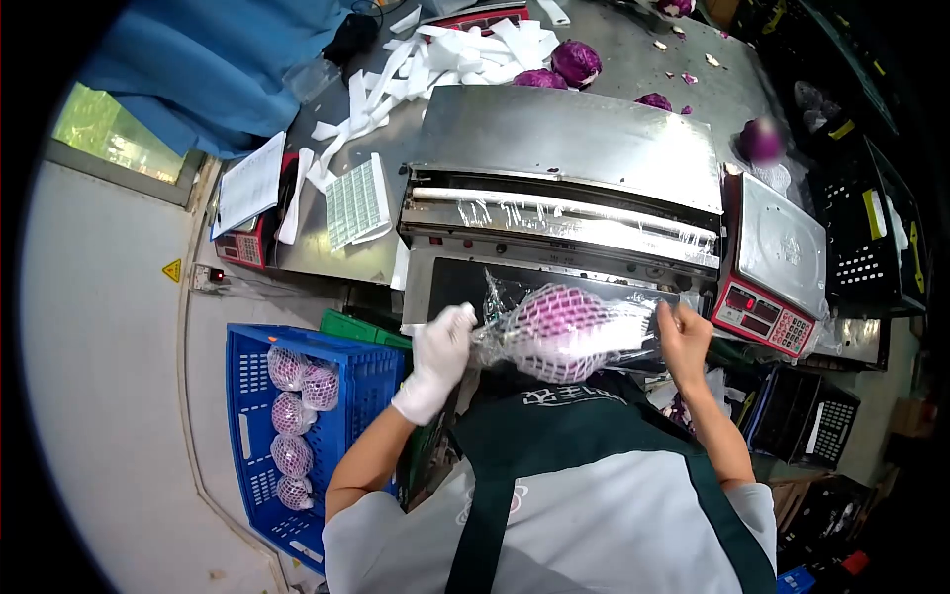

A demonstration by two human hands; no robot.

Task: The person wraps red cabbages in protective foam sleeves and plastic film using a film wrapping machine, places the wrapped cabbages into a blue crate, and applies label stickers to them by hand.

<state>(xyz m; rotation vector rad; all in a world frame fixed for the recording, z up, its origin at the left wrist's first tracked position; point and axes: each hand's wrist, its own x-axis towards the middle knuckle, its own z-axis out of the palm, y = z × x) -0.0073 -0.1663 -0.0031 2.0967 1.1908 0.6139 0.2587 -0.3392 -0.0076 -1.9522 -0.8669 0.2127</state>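
Observation:
A red cabbage (559, 312) in a white foam net lies in front of me at the near edge of the wrapping machine (564, 139). Clear plastic film (633, 332) is stretched over it and shines with glare. My left hand (443, 351), in a white glove, is closed on the film at the cabbage's left. On the other side, my bare right hand (685, 342) grips the film's right end with curled fingers. The machine's film roll (564, 213) lies across it behind the cabbage.
At lower left a blue crate (242, 426) holds several netted cabbages (291, 455). A red-framed scale (777, 257) stands right of the machine. White foam strips (465, 59), loose cabbages (576, 63) and a label sheet (357, 202) lie behind. Black crates (871, 238) line the right.

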